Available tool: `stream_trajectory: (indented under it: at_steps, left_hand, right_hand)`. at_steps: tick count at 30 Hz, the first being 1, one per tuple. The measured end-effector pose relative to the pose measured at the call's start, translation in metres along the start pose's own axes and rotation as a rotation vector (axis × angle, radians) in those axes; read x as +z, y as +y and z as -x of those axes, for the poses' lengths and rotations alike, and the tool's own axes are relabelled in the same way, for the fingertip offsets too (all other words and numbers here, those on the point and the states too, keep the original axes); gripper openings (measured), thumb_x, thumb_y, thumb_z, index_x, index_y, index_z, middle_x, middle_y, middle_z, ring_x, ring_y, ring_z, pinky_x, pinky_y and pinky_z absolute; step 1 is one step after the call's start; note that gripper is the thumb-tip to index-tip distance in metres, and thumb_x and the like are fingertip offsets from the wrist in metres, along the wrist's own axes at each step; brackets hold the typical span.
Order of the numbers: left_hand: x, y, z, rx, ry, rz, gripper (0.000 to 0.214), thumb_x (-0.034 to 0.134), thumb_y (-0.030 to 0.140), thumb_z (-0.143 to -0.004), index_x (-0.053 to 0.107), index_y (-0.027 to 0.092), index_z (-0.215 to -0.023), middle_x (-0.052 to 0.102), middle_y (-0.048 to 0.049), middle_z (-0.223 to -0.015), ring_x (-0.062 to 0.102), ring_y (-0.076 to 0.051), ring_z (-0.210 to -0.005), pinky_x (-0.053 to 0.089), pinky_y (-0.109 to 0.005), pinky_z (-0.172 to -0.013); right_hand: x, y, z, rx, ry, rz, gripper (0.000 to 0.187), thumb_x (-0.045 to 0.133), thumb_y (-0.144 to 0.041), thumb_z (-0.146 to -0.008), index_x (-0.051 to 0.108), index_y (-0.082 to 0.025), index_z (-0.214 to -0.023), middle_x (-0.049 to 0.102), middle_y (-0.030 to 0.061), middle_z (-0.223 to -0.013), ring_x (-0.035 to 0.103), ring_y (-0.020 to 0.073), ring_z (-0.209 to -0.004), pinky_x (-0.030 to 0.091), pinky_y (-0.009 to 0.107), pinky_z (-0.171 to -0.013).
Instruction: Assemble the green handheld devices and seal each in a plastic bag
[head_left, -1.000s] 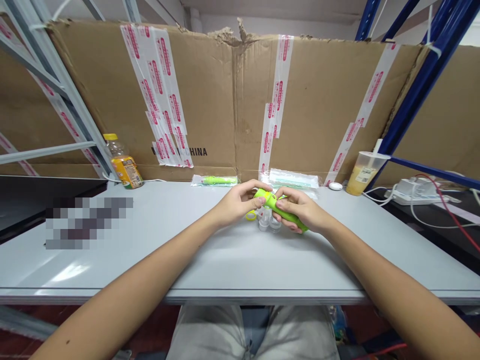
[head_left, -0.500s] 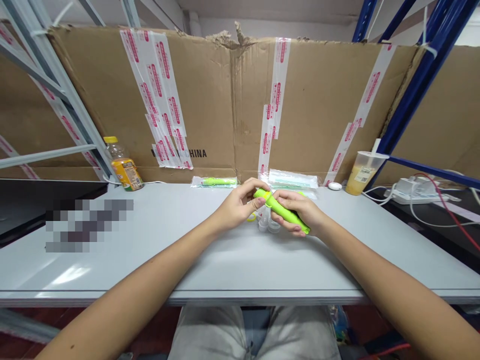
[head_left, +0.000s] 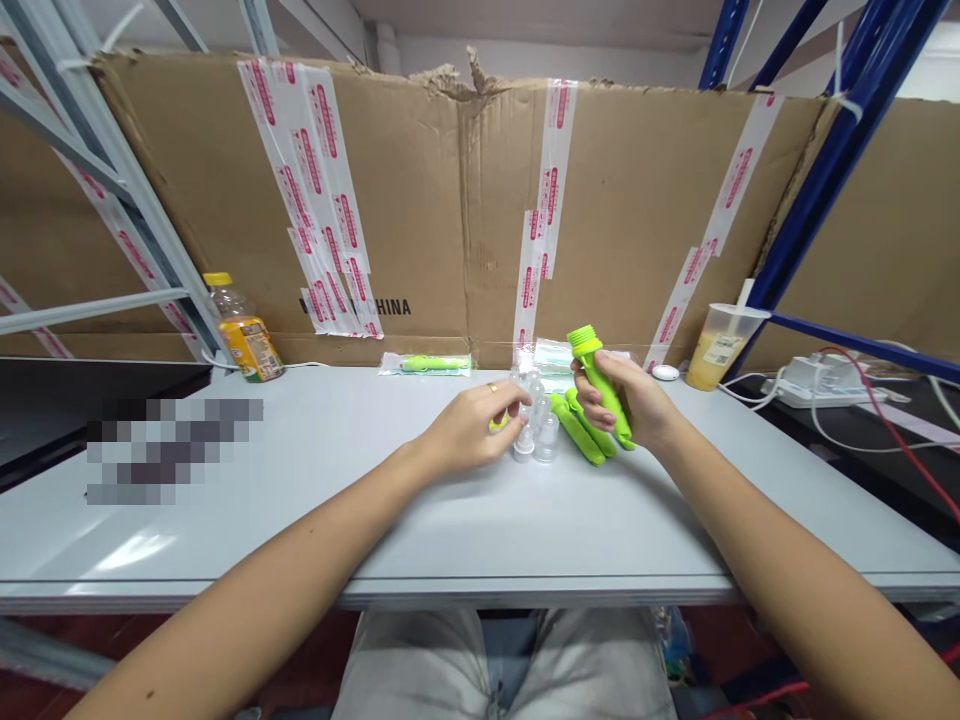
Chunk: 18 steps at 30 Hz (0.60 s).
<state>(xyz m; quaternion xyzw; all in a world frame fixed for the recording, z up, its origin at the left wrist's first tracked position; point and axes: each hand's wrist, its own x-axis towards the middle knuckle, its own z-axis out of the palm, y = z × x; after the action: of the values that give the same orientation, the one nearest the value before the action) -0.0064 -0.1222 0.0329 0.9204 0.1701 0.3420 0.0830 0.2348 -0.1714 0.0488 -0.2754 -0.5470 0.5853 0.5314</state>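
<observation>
My right hand (head_left: pixel 626 395) is wrapped round a lime-green tube (head_left: pixel 606 385), held tilted above the table with its threaded end up. My left hand (head_left: pixel 480 425) is at the left side of a group of small clear plastic caps (head_left: pixel 546 438), thumb and fingers apart, fingertips close to the caps. Whether they touch one I cannot tell. A yellow ring (head_left: pixel 498 425) shows partly between the fingers of that hand. Beside the caps, under my right hand, several more lime-green tubes (head_left: pixel 577 430) lie side by side on the table.
A bagged green item (head_left: pixel 435 364) lies along the back of the grey table (head_left: pixel 300 520), with more clear packets (head_left: pixel 553 355) to its right. A juice bottle (head_left: pixel 251 340) stands back left. A drink cup (head_left: pixel 724 345) and power strip (head_left: pixel 814 385) are at right. Cardboard (head_left: pixel 420 200) walls the back.
My hands have separated. The right hand has moved right with the green tube, now more upright; the left has let go of it and moved down to the clear caps.
</observation>
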Motion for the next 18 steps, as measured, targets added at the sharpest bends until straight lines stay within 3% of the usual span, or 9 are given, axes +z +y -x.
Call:
stream_trajectory:
  at_steps: [3, 7, 13, 15, 18]
  left_hand:
    - [0.003, 0.003, 0.002, -0.025, -0.136, -0.104, 0.021, 0.053, 0.029, -0.091, 0.062, 0.02, -0.107, 0.062, -0.0015, -0.079, 0.055, -0.015, -0.068, 0.039, -0.028, -0.066]
    - [0.004, 0.006, 0.002, -0.069, -0.193, -0.126, 0.021, 0.055, 0.029, -0.087, 0.063, 0.021, -0.105, 0.062, -0.0004, -0.075, 0.054, -0.015, -0.063, 0.036, -0.027, -0.063]
    - [-0.01, 0.002, -0.001, -0.222, -0.292, 0.236, 0.013, 0.064, 0.023, -0.075, 0.058, 0.019, -0.086, 0.052, 0.0052, -0.06, 0.047, -0.01, -0.054, 0.035, -0.023, -0.054]
    - [-0.018, -0.002, -0.002, -0.318, -0.216, 0.401, 0.013, 0.066, 0.023, -0.074, 0.055, 0.019, -0.079, 0.049, 0.0065, -0.056, 0.044, -0.008, -0.05, 0.033, -0.021, -0.05]
    - [-0.028, -0.008, -0.006, -0.39, 0.086, 0.651, 0.018, 0.067, 0.028, -0.077, 0.051, 0.019, -0.079, 0.048, 0.0075, -0.051, 0.041, -0.007, -0.043, 0.031, -0.02, -0.044]
  right_hand:
    - [-0.002, 0.002, -0.001, 0.015, 0.01, 0.038, 0.03, 0.062, -0.046, -0.088, 0.05, -0.02, -0.094, 0.05, -0.0052, -0.06, 0.038, 0.0079, -0.037, 0.033, 0.021, -0.033]
    - [-0.001, 0.007, -0.001, 0.044, -0.04, 0.09, 0.028, 0.062, -0.044, -0.089, 0.051, -0.019, -0.093, 0.052, -0.0039, -0.062, 0.04, 0.0081, -0.038, 0.033, 0.021, -0.034]
    - [-0.002, 0.009, 0.001, 0.111, -0.118, 0.134, 0.025, 0.062, -0.04, -0.09, 0.051, -0.018, -0.092, 0.054, -0.0037, -0.062, 0.044, 0.008, -0.036, 0.035, 0.02, -0.033]
    - [-0.003, 0.009, 0.002, 0.138, -0.146, 0.152, 0.024, 0.062, -0.04, -0.091, 0.052, -0.018, -0.093, 0.055, -0.0031, -0.063, 0.046, 0.0079, -0.036, 0.036, 0.02, -0.033]
    - [-0.005, 0.01, 0.002, 0.178, -0.204, 0.172, 0.025, 0.062, -0.04, -0.091, 0.055, -0.016, -0.095, 0.057, -0.0022, -0.064, 0.047, 0.008, -0.037, 0.037, 0.019, -0.032]
